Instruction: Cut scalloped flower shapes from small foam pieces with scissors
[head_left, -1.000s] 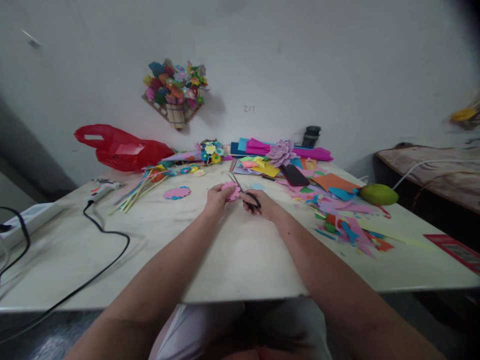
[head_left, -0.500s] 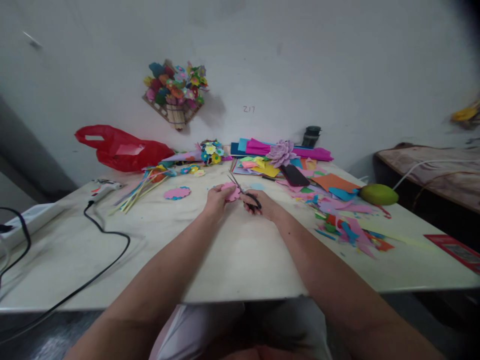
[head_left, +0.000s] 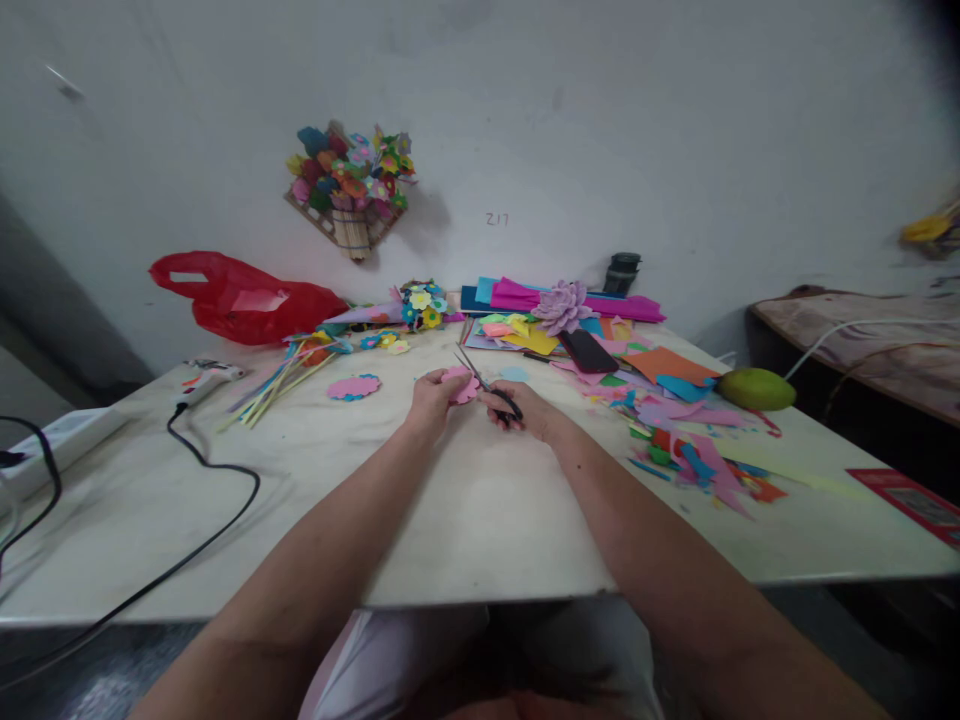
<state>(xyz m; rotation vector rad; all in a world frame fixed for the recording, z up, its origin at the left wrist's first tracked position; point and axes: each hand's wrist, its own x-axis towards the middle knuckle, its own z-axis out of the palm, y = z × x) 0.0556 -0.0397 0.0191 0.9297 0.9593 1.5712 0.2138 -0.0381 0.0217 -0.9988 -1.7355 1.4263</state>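
Observation:
My left hand (head_left: 430, 398) pinches a small pink paper flower shape (head_left: 461, 383) above the middle of the table. My right hand (head_left: 523, 408) grips black-handled scissors (head_left: 487, 383), whose blades point up and left against the pink piece. Both hands are close together, fingers closed. Another pink and blue cut-out flower (head_left: 353, 386) lies flat on the table to the left of my hands.
Coloured paper scraps (head_left: 686, 450) and sheets (head_left: 570, 300) cover the right and far side. A glue gun (head_left: 206, 375) with a black cord (head_left: 217, 470), a red bag (head_left: 244, 297), sticks (head_left: 281, 380), a phone (head_left: 589, 350) and a green fruit (head_left: 757, 388) lie on the white table (head_left: 465, 520).

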